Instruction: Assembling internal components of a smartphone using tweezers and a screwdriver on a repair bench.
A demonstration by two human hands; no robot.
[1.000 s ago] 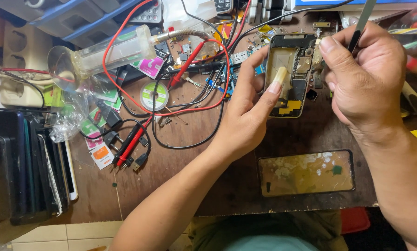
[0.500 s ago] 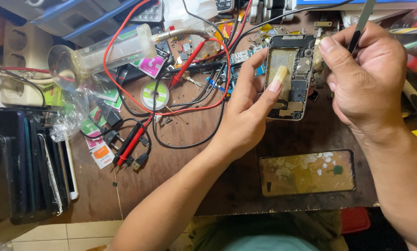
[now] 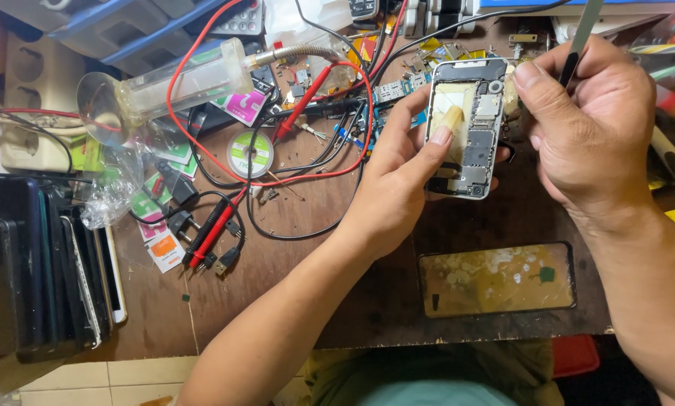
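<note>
Above cluttered bench (image 3: pixel 315 248): left hand (image 3: pixel 397 188) grips opened phone (image 3: pixel 469 128), circuitry exposed; right hand (image 3: pixel 585 128) pinches metal tool (image 3: pixel 582 37).

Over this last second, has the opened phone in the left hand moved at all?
Yes. The opened phone has tilted clockwise a little and risen slightly, away from the loose screen panel lying on the table. The left hand holds it.

Single head cam, looking nearly straight down from above the person's chest onto the wooden worktop (image 3: pixel 292 248). Close range: forearms enter from bottom edge, far clutter of the worktop cut off at top.
</note>
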